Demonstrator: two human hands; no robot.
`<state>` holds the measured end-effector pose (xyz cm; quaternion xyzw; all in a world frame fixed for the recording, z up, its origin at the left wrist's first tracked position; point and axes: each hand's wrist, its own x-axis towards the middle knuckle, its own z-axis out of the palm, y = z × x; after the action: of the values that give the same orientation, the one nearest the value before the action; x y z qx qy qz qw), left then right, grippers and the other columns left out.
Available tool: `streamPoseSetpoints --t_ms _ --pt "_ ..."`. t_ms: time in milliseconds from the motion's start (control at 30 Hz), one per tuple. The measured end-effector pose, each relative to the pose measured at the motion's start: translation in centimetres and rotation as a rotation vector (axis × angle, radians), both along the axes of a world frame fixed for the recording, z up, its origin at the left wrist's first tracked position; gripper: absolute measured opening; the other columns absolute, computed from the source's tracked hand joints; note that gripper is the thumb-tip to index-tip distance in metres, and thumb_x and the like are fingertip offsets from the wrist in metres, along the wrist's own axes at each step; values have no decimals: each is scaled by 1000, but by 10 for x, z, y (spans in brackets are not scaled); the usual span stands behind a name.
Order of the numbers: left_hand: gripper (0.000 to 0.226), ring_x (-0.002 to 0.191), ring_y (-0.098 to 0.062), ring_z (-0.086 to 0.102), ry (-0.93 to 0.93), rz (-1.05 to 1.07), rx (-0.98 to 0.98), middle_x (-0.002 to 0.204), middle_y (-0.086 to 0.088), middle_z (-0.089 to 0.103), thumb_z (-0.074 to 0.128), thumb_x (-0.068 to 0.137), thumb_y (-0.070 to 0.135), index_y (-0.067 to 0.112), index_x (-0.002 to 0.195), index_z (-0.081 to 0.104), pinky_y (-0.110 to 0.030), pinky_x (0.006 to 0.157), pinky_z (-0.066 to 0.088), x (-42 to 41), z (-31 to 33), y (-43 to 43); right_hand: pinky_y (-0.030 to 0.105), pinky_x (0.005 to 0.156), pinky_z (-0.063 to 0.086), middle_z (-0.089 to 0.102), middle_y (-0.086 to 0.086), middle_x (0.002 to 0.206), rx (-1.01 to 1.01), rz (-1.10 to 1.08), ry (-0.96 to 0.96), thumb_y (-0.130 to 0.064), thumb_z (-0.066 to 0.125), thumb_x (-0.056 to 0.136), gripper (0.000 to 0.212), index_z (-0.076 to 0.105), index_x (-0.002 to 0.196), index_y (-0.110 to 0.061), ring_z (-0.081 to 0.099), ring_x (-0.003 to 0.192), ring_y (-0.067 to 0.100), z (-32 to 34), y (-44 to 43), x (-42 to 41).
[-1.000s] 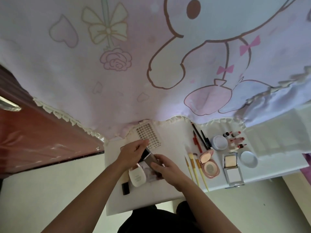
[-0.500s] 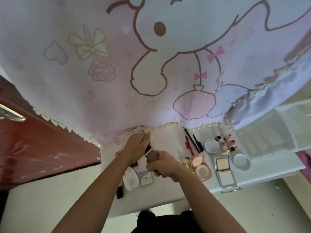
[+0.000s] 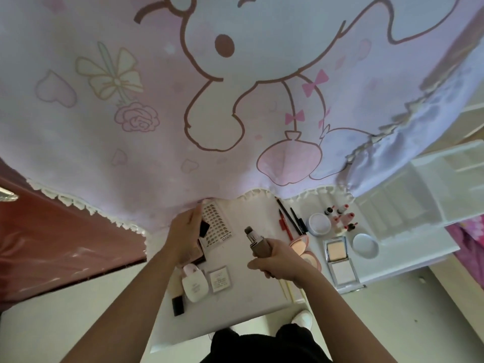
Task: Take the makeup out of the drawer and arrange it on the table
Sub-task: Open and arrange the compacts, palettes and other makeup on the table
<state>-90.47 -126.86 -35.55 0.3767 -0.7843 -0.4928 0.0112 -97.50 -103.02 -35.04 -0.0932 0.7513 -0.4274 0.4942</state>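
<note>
My right hand (image 3: 277, 260) grips a brown foundation bottle (image 3: 258, 243) with its pump uncovered, held above the white table (image 3: 243, 305). My left hand (image 3: 184, 235) pinches the bottle's small black cap (image 3: 204, 228) over a sheet of nail stickers (image 3: 218, 222). On the table lie a white tube (image 3: 194, 282), a small square sachet (image 3: 220, 279), a black cap (image 3: 178, 306), pencils (image 3: 289, 222), a pink compact (image 3: 301, 242), an open square powder compact (image 3: 339, 259), a round white jar (image 3: 319, 224), a round lid (image 3: 365, 245) and small nail polish bottles (image 3: 340, 218).
A pink cartoon-print curtain (image 3: 209, 100) with a lace hem hangs over the table's far edge. A red-brown door (image 3: 52, 244) stands at the left. White plastic drawers (image 3: 432, 184) stand open at the right. My dark trousers and a white shoe (image 3: 303, 318) show below the table.
My hands have drawn apart: the left pulled the black cap off to the left, the right carried the uncapped bottle to the right. The view tilted upward.
</note>
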Motion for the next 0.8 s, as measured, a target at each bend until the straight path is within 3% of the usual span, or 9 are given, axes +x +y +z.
streamPoseSetpoints --t_ms 100,200,300,367,433,500,567,667,800 --pt "65 75 -21 64 -40 -89 67 77 -4 68 33 99 60 5 80 63 -32 73 50 -9 -16 20 29 59 44 63 0 75 -7 -133 -37 -28 70 82 24 56 98 -16 58 63 13 -7 4 0" --pt "50 56 -18 41 -97 -165 118 60 3 46 37 99 53 15 67 43 -32 54 32 -16 -37 28 34 63 41 53 3 72 -39 -270 -8 -17 57 93 9 50 91 -11 53 64 15 -15 8 -7" --pt "27 64 -20 36 -252 -349 101 75 -4 42 43 95 36 10 89 42 -31 53 27 -28 -57 33 21 62 40 50 0 75 11 -203 231 -16 58 96 11 58 88 -8 44 60 4 -24 10 -24" --pt "27 68 -16 42 -324 -397 50 88 -7 49 48 100 31 5 107 43 -29 54 31 -38 -69 37 25 78 41 53 -9 96 117 -138 364 -25 60 96 13 65 107 -22 48 78 -3 -39 8 -39" --pt "30 78 -16 48 -294 -414 -39 104 -8 51 52 99 29 6 117 44 -27 60 35 -51 -78 42 32 88 42 54 -11 106 185 -161 477 -29 63 93 22 65 115 -35 51 95 7 -55 1 -54" --pt "31 91 -21 51 -228 -424 -125 115 -9 48 57 97 25 8 121 49 -28 73 40 -64 -86 46 31 76 43 56 -13 81 185 -237 524 -29 66 90 17 60 84 -43 52 80 12 -66 -11 -71" --pt "30 95 -24 54 -193 -402 -178 115 -9 49 62 92 22 10 119 56 -30 79 42 -80 -95 47 31 68 43 56 -7 63 201 -346 519 -35 66 88 25 54 68 -29 51 64 14 -78 -24 -89" --pt "23 89 -25 58 -144 -333 -232 104 -8 57 64 87 15 9 109 61 -29 71 41 -103 -106 49 33 71 49 65 -3 75 196 -394 557 -46 65 87 27 64 78 -20 60 68 17 -94 -40 -108" --pt "25 89 -27 61 -84 -284 -262 105 -12 62 64 86 6 6 111 62 -31 74 45 -120 -121 52 28 84 49 70 2 103 223 -353 613 -34 67 90 25 72 113 -24 65 94 20 -116 -47 -116"
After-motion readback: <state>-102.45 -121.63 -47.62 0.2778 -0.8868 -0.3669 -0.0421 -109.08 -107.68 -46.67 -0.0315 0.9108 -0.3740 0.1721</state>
